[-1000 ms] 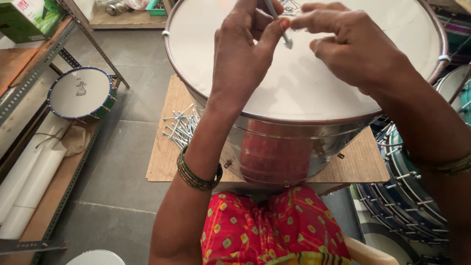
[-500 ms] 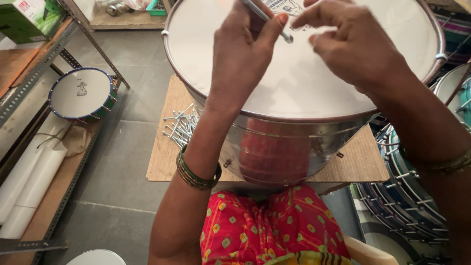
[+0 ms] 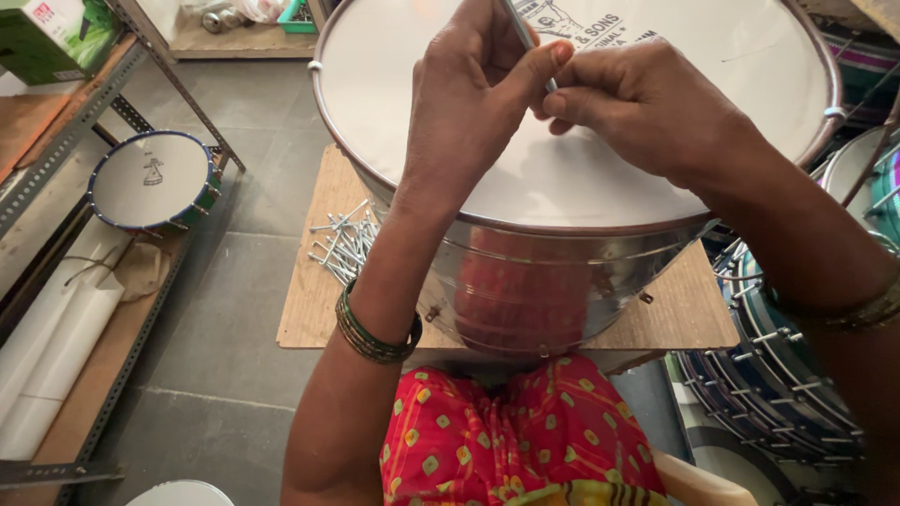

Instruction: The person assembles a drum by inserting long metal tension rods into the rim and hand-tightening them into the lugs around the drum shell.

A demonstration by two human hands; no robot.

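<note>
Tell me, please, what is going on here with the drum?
A person holds a thin metal rod in both hands over a big drum: the left hand grips it, and the right hand pinches its lower end. The drum stands on a wooden board, beside a pile of rods. A small drum lies on the floor.

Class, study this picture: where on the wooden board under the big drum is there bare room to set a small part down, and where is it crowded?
Free: the wooden board near its front left corner, between the pile of metal rods and the board's edge, and the strip right of the big drum. Crowded: the rod pile, and the drumhead under the left hand and right hand.
</note>
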